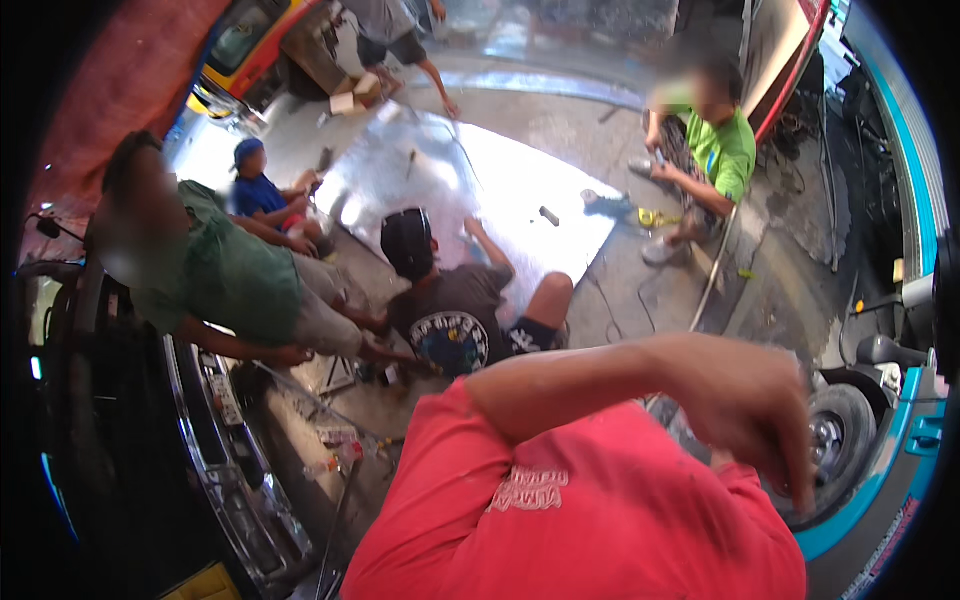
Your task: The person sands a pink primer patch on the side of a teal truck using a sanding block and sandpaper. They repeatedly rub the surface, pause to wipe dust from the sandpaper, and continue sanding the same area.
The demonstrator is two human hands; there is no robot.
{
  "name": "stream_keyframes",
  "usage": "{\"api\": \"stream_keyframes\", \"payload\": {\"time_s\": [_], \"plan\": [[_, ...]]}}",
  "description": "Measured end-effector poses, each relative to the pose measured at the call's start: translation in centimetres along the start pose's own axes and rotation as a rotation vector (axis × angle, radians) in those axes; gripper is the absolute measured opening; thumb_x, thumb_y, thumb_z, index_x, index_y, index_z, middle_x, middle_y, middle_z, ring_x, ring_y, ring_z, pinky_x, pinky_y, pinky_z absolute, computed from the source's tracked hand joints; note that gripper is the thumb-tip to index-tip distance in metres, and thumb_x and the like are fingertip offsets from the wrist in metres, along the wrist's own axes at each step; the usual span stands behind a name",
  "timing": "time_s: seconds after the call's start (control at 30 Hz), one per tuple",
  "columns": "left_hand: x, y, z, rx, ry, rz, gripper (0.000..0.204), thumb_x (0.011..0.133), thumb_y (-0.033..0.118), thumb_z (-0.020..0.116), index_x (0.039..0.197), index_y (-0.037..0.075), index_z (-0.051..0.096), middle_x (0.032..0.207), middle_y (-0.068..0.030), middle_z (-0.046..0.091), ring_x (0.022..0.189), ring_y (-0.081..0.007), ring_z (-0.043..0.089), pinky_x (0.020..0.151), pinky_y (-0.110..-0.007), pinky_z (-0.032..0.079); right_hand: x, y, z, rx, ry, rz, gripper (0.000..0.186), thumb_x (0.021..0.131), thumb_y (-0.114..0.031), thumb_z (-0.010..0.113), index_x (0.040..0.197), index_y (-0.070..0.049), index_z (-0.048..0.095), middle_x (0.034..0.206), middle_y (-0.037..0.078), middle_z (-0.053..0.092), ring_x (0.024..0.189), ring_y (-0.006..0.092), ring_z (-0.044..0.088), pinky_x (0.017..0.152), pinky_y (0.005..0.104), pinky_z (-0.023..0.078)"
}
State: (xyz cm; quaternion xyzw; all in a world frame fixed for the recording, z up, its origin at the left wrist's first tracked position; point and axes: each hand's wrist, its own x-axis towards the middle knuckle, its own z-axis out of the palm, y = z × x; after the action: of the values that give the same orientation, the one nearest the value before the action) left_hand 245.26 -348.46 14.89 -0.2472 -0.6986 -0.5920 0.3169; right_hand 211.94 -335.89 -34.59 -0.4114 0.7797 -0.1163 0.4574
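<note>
My left hand [745, 405] is raised across the front of my red shirt [610, 510]. Its wrist bends and the slightly blurred fingers hang down, loosely stretched, with nothing visible in them. In the picture it overlaps a wheel [840, 435] at the right; I cannot tell whether it touches anything. My right sleeve shows below that hand, but my right hand is hidden. Beyond me a large shiny metal sheet [560, 185] lies on the floor. A person in a dark printed shirt [450, 320] crouches at its near edge, one hand over it.
A person in green [245, 265] leans at the left beside a chrome bumper [225, 460]. One in blue [262, 195] and one in lime green [725, 155] sit by the sheet; another stands behind. A power tool [605, 205] rests at its right. A teal vehicle [900, 430] borders the right.
</note>
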Motion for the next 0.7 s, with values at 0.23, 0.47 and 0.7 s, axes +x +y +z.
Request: {"api": "stream_keyframes", "payload": {"time_s": [0.23,0.47,0.7], "plan": [[1.1,-4.3,-0.5,0.153,-0.039,-0.289,0.031,0.092,0.021,0.079,0.121,0.011,0.079,0.093,-0.0142,0.078,0.081,-0.0313,0.074,0.069,-0.044,0.056,-4.0,5.2,1.8,0.376,0.003,0.246,0.031,0.096,-0.011,0.069,0.126,-0.001,0.073,0.107,0.014,0.077,0.091,0.0246,0.076,0.079,0.0405,0.059],[-24.8,-9.5,4.8,0.088,0.524,-1.313,0.073,0.110,0.037,0.060,0.168,0.004,0.031,0.166,-0.0155,0.047,0.149,-0.0249,0.050,0.122,-0.037,0.037,-4.2,6.8,-0.2,0.894,0.143,0.357,0.031,0.091,-0.013,0.071,0.118,0.003,0.071,0.099,0.012,0.075,0.083,0.0243,0.075,0.069,0.0425,0.059],[-33.2,-12.1,15.2,-0.309,0.887,-1.448,0.078,0.116,0.057,0.024,0.161,-0.003,0.042,0.165,-0.0184,0.047,0.153,-0.0229,0.043,0.127,-0.035,0.029,3.1,-2.7,-4.7,1.032,-0.007,0.140,0.028,0.095,-0.010,0.070,0.118,0.006,0.069,0.102,0.013,0.076,0.083,0.0261,0.076,0.074,0.0424,0.063]]}}
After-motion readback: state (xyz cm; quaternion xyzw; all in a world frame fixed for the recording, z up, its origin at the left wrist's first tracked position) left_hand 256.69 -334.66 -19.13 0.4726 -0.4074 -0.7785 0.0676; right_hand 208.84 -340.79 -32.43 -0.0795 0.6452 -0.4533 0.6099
